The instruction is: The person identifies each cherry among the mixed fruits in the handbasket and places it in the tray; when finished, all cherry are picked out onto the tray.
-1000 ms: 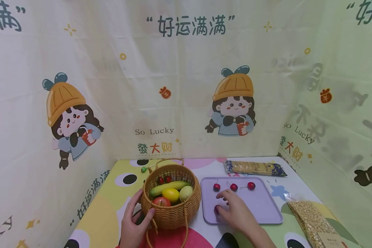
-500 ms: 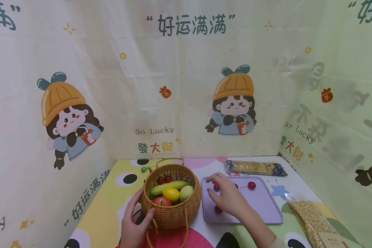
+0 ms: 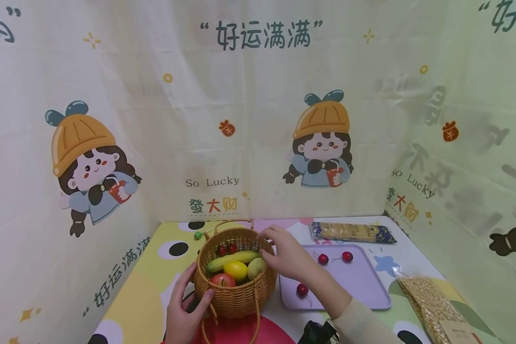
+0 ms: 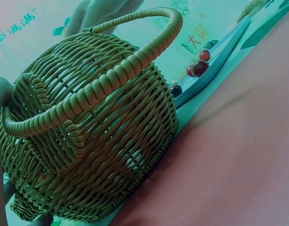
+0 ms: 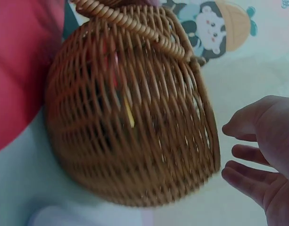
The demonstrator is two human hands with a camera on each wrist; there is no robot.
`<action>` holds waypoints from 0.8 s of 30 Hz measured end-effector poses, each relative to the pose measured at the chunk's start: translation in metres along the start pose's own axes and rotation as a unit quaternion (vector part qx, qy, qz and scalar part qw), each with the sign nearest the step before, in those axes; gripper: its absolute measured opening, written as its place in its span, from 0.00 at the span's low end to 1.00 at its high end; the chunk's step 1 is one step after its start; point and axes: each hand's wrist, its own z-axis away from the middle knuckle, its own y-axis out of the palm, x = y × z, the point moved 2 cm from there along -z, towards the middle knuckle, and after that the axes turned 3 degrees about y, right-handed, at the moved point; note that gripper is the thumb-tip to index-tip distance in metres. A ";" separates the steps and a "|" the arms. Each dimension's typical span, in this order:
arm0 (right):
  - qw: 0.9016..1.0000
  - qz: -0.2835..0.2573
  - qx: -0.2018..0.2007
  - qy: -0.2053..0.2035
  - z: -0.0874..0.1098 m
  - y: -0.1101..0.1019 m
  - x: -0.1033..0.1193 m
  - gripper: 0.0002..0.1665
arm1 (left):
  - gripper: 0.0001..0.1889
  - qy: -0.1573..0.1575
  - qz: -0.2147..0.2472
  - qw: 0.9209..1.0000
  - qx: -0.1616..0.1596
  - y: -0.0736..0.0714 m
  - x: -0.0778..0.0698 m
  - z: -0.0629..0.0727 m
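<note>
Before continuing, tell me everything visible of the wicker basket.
The wicker basket is round, brown and woven, upright and open-topped on the tabletop, left of the purple tray. One wrapped handle rises at the back; another hangs down the front. Two cherries, a green vegetable, a yellow fruit, a pale green fruit and a red fruit lie inside. The left hand grips its left side; the right hand is at the right rim, contact unclear.

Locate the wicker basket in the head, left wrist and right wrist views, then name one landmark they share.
Head: the wicker basket stands low, just left of centre.
Left wrist: the wicker basket fills the left and centre.
Right wrist: the wicker basket takes up the middle.
Shared landmark: the right hand, cut off at the top in left wrist.
</note>
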 end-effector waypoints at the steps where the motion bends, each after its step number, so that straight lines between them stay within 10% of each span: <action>1: 1.000 0.002 0.006 -0.009 -0.005 0.003 0.003 0.15 | 0.38 0.002 -0.002 1.000 -0.001 0.000 0.000 0.000; 14: 0.983 0.102 0.146 -0.036 -0.052 0.051 0.021 0.19 | 0.38 -0.006 0.007 1.000 -0.003 0.001 -0.002 0.003; 24: 0.968 0.169 0.179 -0.048 -0.070 0.073 0.019 0.20 | 0.38 -0.002 -0.005 1.000 -0.014 0.004 -0.001 0.005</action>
